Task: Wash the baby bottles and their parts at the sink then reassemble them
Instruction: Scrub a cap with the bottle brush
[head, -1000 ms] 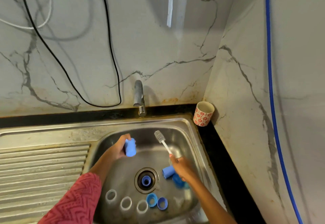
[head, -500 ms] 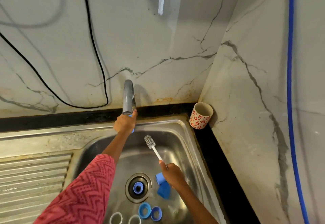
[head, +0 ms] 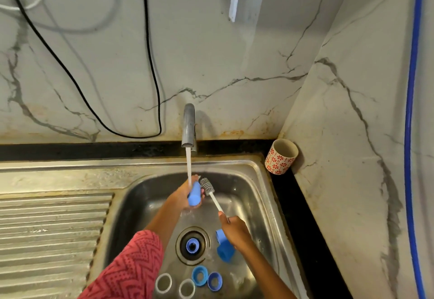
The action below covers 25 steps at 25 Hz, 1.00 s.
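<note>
Left hand [head: 182, 199] grips a small blue plastic bottle [head: 194, 194] under the running steel tap [head: 189, 126], over the steel sink [head: 244, 181]. Right hand [head: 234, 231] is clamped on a white-handled grey bristle brush [head: 207, 186] just beside it. I'd tilt the bottle's mouth toward the brush before pushing in — keep the stream on it too.

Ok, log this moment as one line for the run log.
tap: running | left hand: holds blue bottle under stream | right hand: holds bottle brush

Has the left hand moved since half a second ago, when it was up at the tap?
Yes. The left hand has dropped from the tap into the basin, holding the blue bottle under the running water.
</note>
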Each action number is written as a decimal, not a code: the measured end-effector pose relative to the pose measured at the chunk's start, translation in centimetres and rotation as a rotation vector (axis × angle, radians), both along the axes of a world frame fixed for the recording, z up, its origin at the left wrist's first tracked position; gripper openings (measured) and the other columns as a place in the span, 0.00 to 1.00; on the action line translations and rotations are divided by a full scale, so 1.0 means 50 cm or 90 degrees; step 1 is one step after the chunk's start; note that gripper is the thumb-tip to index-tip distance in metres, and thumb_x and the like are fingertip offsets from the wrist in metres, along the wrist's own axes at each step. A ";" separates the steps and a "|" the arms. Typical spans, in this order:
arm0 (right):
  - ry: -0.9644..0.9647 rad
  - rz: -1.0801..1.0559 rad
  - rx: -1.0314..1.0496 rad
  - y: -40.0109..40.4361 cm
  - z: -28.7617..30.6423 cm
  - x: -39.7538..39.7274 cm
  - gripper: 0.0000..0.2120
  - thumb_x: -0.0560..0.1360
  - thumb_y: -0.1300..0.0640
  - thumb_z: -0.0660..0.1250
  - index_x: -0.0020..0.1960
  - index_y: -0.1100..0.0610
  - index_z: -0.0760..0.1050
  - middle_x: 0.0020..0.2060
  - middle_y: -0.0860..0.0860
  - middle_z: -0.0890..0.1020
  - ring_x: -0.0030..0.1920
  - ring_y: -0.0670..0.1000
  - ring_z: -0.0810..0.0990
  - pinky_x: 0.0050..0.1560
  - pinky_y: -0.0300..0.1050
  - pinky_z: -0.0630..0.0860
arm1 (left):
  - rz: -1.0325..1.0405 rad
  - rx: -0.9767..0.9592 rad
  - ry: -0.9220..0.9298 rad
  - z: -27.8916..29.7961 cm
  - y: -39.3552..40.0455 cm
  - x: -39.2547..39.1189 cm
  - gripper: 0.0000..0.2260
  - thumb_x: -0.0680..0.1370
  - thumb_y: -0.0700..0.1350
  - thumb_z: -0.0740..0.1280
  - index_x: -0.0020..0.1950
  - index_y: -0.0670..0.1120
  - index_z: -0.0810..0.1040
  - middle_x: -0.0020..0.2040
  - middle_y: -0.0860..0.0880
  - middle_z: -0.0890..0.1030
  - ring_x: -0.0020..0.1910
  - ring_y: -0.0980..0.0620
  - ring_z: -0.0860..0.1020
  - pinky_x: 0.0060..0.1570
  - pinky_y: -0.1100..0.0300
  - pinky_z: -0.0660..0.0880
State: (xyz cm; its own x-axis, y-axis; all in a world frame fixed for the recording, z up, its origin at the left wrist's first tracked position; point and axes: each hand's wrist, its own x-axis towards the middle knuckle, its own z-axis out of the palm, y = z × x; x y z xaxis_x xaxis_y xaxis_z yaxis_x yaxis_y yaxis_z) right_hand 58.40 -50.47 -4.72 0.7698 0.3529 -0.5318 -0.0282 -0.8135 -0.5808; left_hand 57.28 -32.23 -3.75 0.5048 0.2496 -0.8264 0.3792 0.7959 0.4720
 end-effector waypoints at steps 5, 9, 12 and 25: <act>-0.013 -0.014 -0.037 -0.008 0.007 0.006 0.25 0.79 0.38 0.51 0.31 0.54 0.66 0.27 0.47 0.70 0.28 0.46 0.69 0.29 0.40 0.65 | -0.086 0.429 -0.097 -0.009 -0.010 -0.015 0.14 0.68 0.31 0.74 0.42 0.46 0.73 0.42 0.44 0.76 0.42 0.44 0.76 0.44 0.52 0.77; -0.019 -0.026 -0.019 -0.011 0.018 0.004 0.25 0.79 0.39 0.51 0.32 0.54 0.66 0.27 0.48 0.70 0.28 0.47 0.69 0.30 0.39 0.65 | -0.249 0.568 -0.188 -0.008 -0.010 -0.042 0.18 0.62 0.26 0.74 0.40 0.45 0.74 0.39 0.46 0.78 0.42 0.45 0.77 0.42 0.60 0.76; -0.019 -0.022 -0.017 -0.012 0.016 -0.003 0.25 0.79 0.39 0.51 0.32 0.54 0.65 0.27 0.48 0.70 0.28 0.47 0.69 0.29 0.39 0.64 | -0.226 0.523 -0.205 -0.003 -0.020 -0.047 0.14 0.65 0.28 0.74 0.41 0.42 0.74 0.39 0.46 0.78 0.38 0.48 0.77 0.35 0.65 0.77; 0.002 0.109 -0.083 0.011 -0.027 -0.047 0.23 0.78 0.36 0.50 0.31 0.50 0.60 0.28 0.46 0.65 0.29 0.42 0.58 0.30 0.36 0.55 | -0.041 0.462 -0.063 0.148 0.104 0.071 0.14 0.72 0.37 0.72 0.54 0.35 0.75 0.36 0.43 0.77 0.30 0.51 0.77 0.29 0.59 0.77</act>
State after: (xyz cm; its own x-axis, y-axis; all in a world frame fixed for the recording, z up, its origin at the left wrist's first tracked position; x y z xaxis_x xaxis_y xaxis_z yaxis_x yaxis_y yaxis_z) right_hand 56.03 -49.92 -6.05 0.7030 0.4060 -0.5839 0.1151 -0.8751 -0.4700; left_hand 60.81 -27.02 3.63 0.6002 0.6840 -0.4147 0.3432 0.2481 0.9059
